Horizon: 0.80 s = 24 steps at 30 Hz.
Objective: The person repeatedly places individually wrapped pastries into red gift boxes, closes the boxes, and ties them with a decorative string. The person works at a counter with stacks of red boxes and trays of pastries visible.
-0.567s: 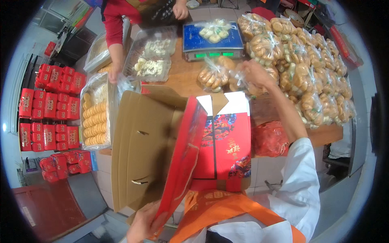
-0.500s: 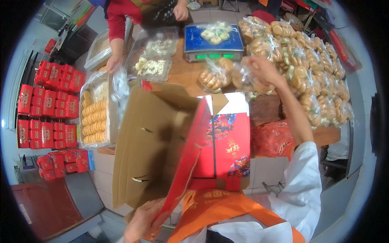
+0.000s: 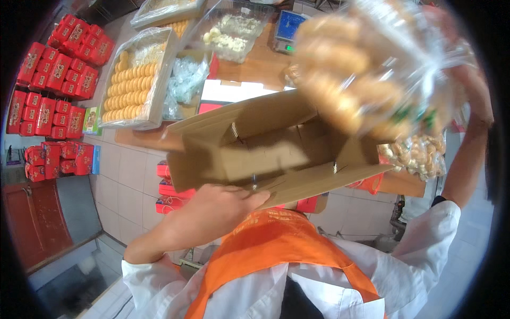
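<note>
A brown cardboard box stands open in front of me, flaps spread and inside bare, with twisted cord handles. Its near flap is gripped by my left hand, the fingertips partly hidden over the edge. High at the right, my right hand holds up a clear plastic bag of round golden pastries by its gathered top. The bag hangs close to the camera, above the box's right end, and is blurred by motion. A little green shows inside it. The fingers of my right hand are mostly hidden behind the plastic.
To the left lies a tray of pastry rows, beside a box of crumpled plastic bags. Behind are a clear tray with white pieces and a blue scale. Red gift boxes are stacked far left. More bagged pastries sit at right.
My right hand has lifted the pastry bag off the table, up toward the camera. The box has turned from its tilt at left to face upward before me. The other person has left view.
</note>
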Each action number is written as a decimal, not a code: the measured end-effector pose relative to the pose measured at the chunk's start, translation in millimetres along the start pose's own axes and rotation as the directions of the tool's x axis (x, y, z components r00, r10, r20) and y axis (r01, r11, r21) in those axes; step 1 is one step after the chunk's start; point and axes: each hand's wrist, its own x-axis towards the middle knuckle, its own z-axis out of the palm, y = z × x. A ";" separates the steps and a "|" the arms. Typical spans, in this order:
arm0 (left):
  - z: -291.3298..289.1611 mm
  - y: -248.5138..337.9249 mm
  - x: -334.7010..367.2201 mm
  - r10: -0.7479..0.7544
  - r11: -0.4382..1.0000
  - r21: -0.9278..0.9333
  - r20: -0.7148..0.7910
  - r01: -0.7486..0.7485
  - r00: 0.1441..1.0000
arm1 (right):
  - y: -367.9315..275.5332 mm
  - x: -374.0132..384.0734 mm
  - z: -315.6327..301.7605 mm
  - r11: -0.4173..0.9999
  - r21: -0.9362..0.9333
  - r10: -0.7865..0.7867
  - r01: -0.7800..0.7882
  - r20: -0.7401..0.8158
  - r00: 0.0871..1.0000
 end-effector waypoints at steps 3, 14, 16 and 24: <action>14.3 1.9 -11.9 0.006 0.998 0.063 -0.091 0.000 0.996 | -55.4 49.4 89.1 0.921 0.386 -0.102 -0.043 0.348 0.932; 9.7 -3.2 -5.1 -0.027 0.993 -0.119 -0.089 0.016 0.996 | -29.9 -20.6 234.3 0.988 -0.142 0.154 -0.062 0.910 0.384; 8.5 -3.9 -3.4 -0.047 0.987 -0.160 -0.085 0.033 0.995 | -34.7 -4.2 197.1 0.983 -0.108 0.164 -0.145 0.872 0.461; 14.3 24.9 5.0 -0.242 0.970 -0.025 -0.208 0.242 0.948 | 81.3 -24.6 61.6 0.777 0.339 0.522 -0.531 0.125 0.844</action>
